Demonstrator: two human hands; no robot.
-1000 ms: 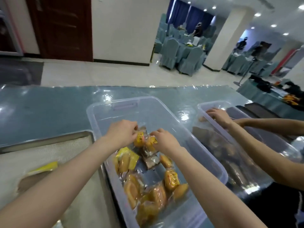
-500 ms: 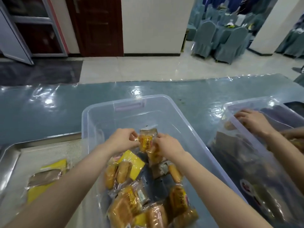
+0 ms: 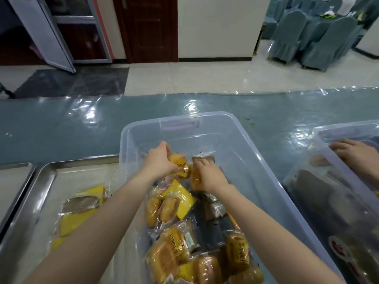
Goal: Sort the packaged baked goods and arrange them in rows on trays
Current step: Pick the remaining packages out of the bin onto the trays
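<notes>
Nearest the camera, 2 bare forearms reached forward into a clear bin [image 3: 256, 144]. The bin's near end held a loose heap of wrapped buns [image 3: 168, 255], golden, some with yellow wrappers, mixed with darker packs. To the left, touching the bin's side, lay a metal tray [image 3: 47, 177] with a yellow-and-brown pack [image 3: 80, 206] on it. The edge of a 2nd tray [image 3: 12, 181] showed at the far left; it was out of view 0.5 seconds earlier.

Midway along the bin, the left hand [image 3: 159, 160] curled its fingers round a round golden bun [image 3: 181, 163]. Just beside it, the right hand [image 3: 209, 175] gripped an orange packet [image 3: 195, 178] from above, with a brown pack [image 3: 204, 159] just beyond its fingertips. 0.5 seconds earlier both hands had met at 1 cluster of packets in the same spot. They now stood slightly apart, each with its own packet. The far end of the bin lay bare.

To the right stood a 2nd bin [image 3: 328, 144] of dark packs, where another person's hand [image 3: 354, 149] rested inside, as it had before. Both bins sat on a glossy blue-grey table [image 3: 61, 128]. Beyond it were a pale tiled floor, a dark wooden door [image 3: 149, 27], and blue-covered chairs [image 3: 307, 37] at the far right.
</notes>
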